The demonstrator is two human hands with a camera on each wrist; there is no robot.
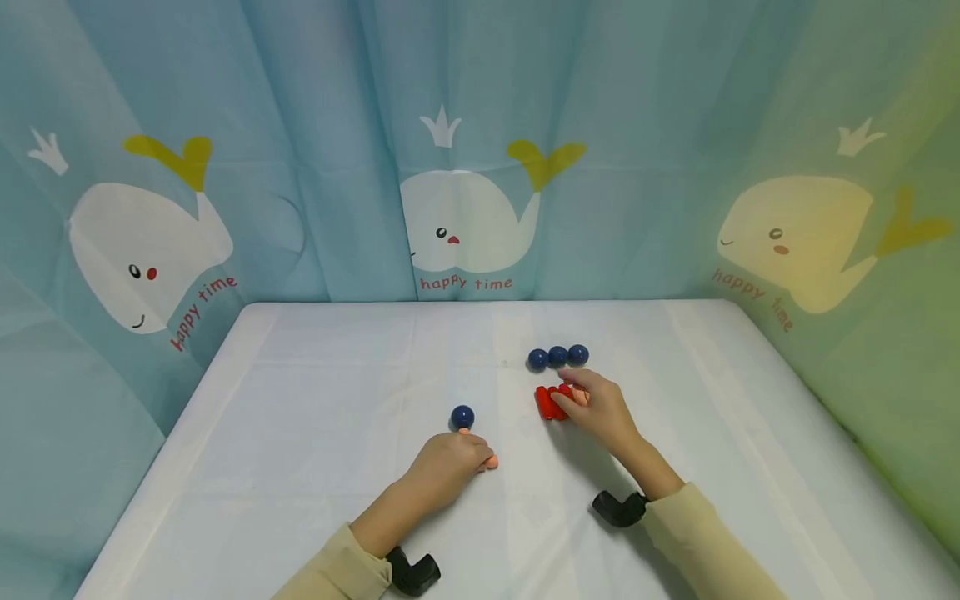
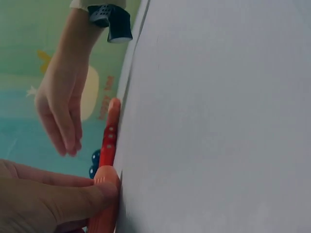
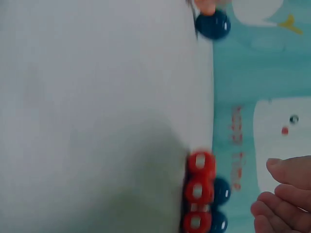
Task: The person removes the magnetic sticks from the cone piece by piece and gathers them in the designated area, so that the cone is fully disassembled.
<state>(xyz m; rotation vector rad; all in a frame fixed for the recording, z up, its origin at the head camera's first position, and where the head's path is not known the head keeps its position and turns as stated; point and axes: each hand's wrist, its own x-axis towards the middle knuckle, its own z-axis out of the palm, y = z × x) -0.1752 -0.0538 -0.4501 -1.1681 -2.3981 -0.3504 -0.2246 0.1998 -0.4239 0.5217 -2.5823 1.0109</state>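
Note:
My left hand [image 1: 448,468] is low over the table, left of centre. Its thumb and finger pinch an orange ribbed piece [image 2: 105,179], which looks like a bead; more orange shows by the fingertips in the head view. A single dark blue ball [image 1: 462,417] sits just beyond this hand. My right hand [image 1: 603,408] hovers above a row of red cylinders [image 1: 545,403] with holes in their ends, and an orange piece [image 1: 581,395] stands at the row's right end. In the left wrist view its fingers hang loosely, apart from the row.
Three dark blue balls [image 1: 558,357] line up behind the red row. The table has a white cover [image 1: 322,392]. A blue curtain [image 1: 330,167] printed with whales hangs behind and along the sides. Each wrist wears a black camera [image 1: 621,508].

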